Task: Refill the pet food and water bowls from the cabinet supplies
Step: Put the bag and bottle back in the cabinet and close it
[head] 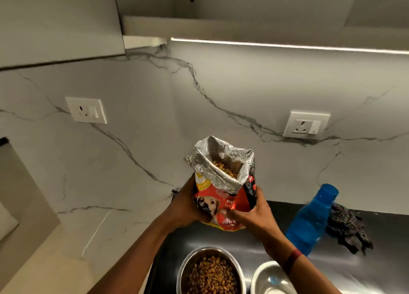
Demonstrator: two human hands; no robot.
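A person's left hand (183, 207) and right hand (250, 214) grip opposite sides of a red dog food bag (223, 196), holding it upright over the back of a black counter (232, 240), its foil-lined mouth folded open and showing kibble inside. Nearer the camera, below the bag, a steel bowl (210, 271) holds brown kibble, and a second steel bowl (272, 278) sits just beside it under the right forearm, its contents unclear. A blue bottle (309, 222) stands to the right, beside a dark checked cloth (347, 231), against a marble wall with two white sockets (86, 110).
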